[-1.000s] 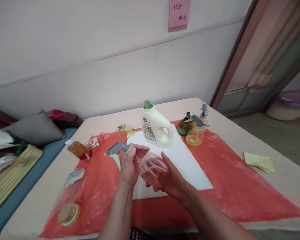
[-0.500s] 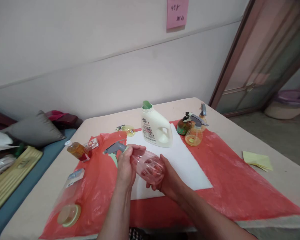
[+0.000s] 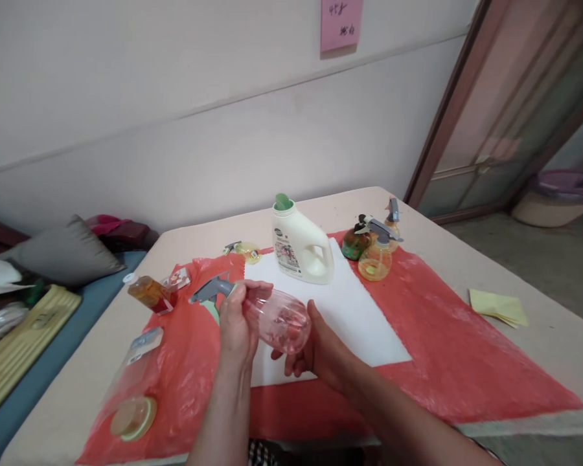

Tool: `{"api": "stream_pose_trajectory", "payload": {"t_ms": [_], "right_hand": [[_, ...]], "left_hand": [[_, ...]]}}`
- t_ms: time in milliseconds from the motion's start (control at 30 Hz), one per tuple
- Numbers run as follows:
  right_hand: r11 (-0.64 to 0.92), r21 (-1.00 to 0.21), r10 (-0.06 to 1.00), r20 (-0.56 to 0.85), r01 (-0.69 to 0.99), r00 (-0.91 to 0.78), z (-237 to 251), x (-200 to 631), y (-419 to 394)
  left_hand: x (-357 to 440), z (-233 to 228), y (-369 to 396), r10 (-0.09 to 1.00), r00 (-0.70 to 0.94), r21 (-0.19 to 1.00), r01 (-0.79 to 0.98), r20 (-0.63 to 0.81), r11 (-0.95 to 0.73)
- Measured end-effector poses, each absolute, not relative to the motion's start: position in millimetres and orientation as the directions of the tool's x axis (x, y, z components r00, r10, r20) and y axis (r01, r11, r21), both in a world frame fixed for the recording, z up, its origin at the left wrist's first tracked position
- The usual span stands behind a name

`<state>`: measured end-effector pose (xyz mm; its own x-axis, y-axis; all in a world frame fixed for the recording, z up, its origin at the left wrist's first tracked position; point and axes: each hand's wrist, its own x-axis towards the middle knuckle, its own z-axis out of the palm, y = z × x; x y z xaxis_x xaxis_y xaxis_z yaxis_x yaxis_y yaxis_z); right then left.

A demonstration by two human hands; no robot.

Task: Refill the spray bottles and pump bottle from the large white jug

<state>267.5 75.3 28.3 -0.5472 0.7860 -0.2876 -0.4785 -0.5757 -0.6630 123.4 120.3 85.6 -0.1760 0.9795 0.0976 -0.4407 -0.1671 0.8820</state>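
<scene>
While my left hand [image 3: 236, 323] grips the neck of the pink spray bottle [image 3: 276, 317] and my right hand [image 3: 315, 346] cups its base above the white sheet [image 3: 359, 310], I judge a loose trigger head could slip free.

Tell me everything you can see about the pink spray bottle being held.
The pink spray bottle is clear, rosy plastic with a rounded body, a grey trigger head and a pale green lever. It looks empty and lies almost sideways in the air above the white sheet, nozzle pointing left. The left hand wraps its neck beside the head; the right hand cups its base.
</scene>
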Motion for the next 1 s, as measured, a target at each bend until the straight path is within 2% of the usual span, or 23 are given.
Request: {"api": "stream_pose_trajectory", "payload": {"t_ms": [67,133,200,267,333,400,467,533,600,667,733,800,867,1000], "right_hand": [[-0.487,-0.697,0.859,-0.273,-0.527,-0.434,30.6,267.8,76.1],[-0.322,-0.764,0.943,-0.206,-0.56,-0.261,32.5,266.8,76.6],[-0.223,-0.814,0.973,-0.153,-0.536,-0.174,33.1,266.3,77.1],[-0.303,-0.801,0.949,-0.203,-0.516,-0.242,32.5,267.1,78.0],[-0.48,-0.716,0.869,-0.312,-0.507,-0.383,31.8,268.9,78.8],[-0.582,-0.641,0.803,-0.354,-0.5,-0.48,32.0,270.3,78.9],[-0.522,-0.654,0.845,-0.311,-0.547,-0.435,33.4,270.3,78.3],[-0.371,-0.707,0.926,-0.237,-0.602,-0.293,34.9,269.1,77.4],[-0.296,-0.748,0.954,-0.204,-0.593,-0.22,35.5,268.5,77.1],[-0.41,-0.732,0.906,-0.26,-0.545,-0.333,35.1,269.6,77.5],[-0.581,-0.661,0.796,-0.338,-0.474,-0.503,34.6,272.1,77.8],[-0.648,-0.617,0.737,-0.357,-0.447,-0.575,34.7,274.1,77.5],[-0.584,-0.64,0.793,-0.319,-0.499,-0.519,35.5,274.2,76.9],[-0.296,-0.774,0.952,-0.191,-0.56,-0.239,37.5,270.2,76.1]], "left_hand": [[124.9,84.1,121.9,0.961,-0.268,0.881,-0.434,0.075,-0.19],[125.3,82.9,123.7,0.941,-0.334,0.882,-0.428,0.048,-0.197],[124.8,82.7,123.9,0.946,-0.323,0.883,-0.434,0.036,-0.181],[124.1,83.2,122.3,0.973,-0.227,0.883,-0.448,0.043,-0.144],[124.0,83.5,119.9,0.988,-0.144,0.886,-0.449,0.061,-0.12],[124.8,83.1,118.6,0.988,-0.142,0.889,-0.44,0.068,-0.124],[126.1,82.1,118.9,0.978,-0.203,0.891,-0.431,0.055,-0.14],[127.3,81.4,120.0,0.966,-0.256,0.891,-0.427,0.045,-0.155],[128.0,81.4,120.4,0.967,-0.251,0.894,-0.422,0.045,-0.152],[128.2,82.4,119.2,0.979,-0.195,0.902,-0.411,0.056,-0.133],[128.4,83.8,117.0,0.988,-0.142,0.912,-0.392,0.068,-0.119],[128.6,84.8,115.2,0.987,-0.144,0.914,-0.385,0.075,-0.126],[128.5,84.9,115.1,0.98,-0.191,0.91,-0.392,0.062,-0.134],[125.9,84.0,119.2,0.959,-0.282,0.913,-0.386,0.022,-0.135]]}}
